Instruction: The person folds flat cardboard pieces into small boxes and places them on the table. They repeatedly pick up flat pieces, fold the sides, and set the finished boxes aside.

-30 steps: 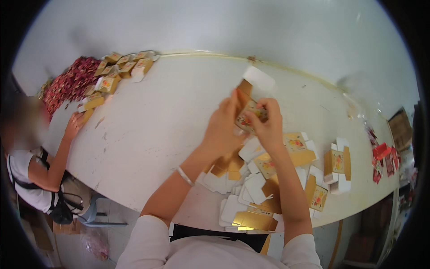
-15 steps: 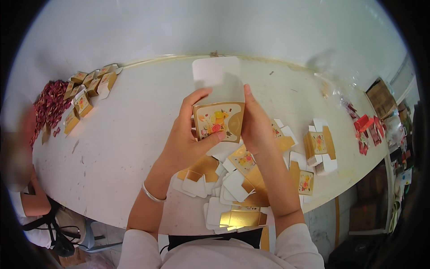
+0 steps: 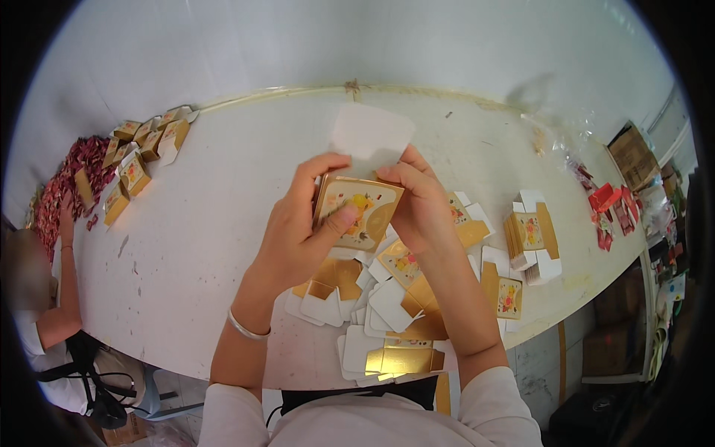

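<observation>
Over the tabletop: both hands hold one small gold box (image 3: 357,211) up in mid-air, above the middle of a white tabletop (image 3: 223,216).
Box: a little printed carton, gold with a flower picture on its face, its white top flap (image 3: 370,138) standing open and pointing away from the person.
Left hand (image 3: 298,238): closed on the box, thumb pressed flat on the printed face, fingers curled over the top left corner.
Right hand (image 3: 421,205): closed on the box's right side, fingers curled over the top right corner by the flap.
Handling: likely very light, thin card; stiff along the folds but easy to crush or crease, and the glossy gold face may slip. Best held by the side edges and corners, with light pressure.
Under the hands: a loose heap of flat blanks (image 3: 387,313), gold and white, overlapping at the near edge.
Right: a neat stack of blanks (image 3: 530,237) stands apart from the heap, one single blank just beside it.
Far left: finished boxes (image 3: 138,160) in a cluster, next to a spread of red pieces (image 3: 71,179).
Co-worker: another person's hand (image 3: 65,223) rests at the left edge, well apart.
Obstruction: nothing sits between the hands and the box; the heap crowds the space directly below.
</observation>
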### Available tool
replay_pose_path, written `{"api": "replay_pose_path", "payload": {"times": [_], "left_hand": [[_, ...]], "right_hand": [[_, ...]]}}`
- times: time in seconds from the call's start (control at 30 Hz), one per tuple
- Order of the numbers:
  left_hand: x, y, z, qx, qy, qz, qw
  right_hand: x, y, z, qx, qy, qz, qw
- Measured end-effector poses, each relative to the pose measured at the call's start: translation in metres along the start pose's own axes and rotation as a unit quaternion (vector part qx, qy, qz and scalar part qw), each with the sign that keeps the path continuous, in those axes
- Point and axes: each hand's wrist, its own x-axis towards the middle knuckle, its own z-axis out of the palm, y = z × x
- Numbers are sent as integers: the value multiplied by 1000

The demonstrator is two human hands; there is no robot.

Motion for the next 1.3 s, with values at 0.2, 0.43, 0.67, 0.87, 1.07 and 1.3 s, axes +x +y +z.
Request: {"api": "replay_pose_path", "payload": {"times": [0.2,0.43,0.67,0.87,1.07,1.3], "left_hand": [[3,3,-6,-134,12,-64,989],[0,1,-6,-148,18,-76,986],[1,7,-6,-121,-5,-91,989],[2,8,-5,-129,-11,-97,987],[2,1,-3,-146,28,-77,986],[0,-3,-3,-206,22,-107,972]], "right_hand": [[1,2,2,-39,-95,-70,992],[1,1,-2,-194,-153,-166,955],[-2,-13,0,-229,-96,-105,963],[-1,-14,-2,-208,-99,-76,970],[-4,-2,4,-233,-128,-151,952],[-1,4,-5,-286,-194,-203,916]]}}
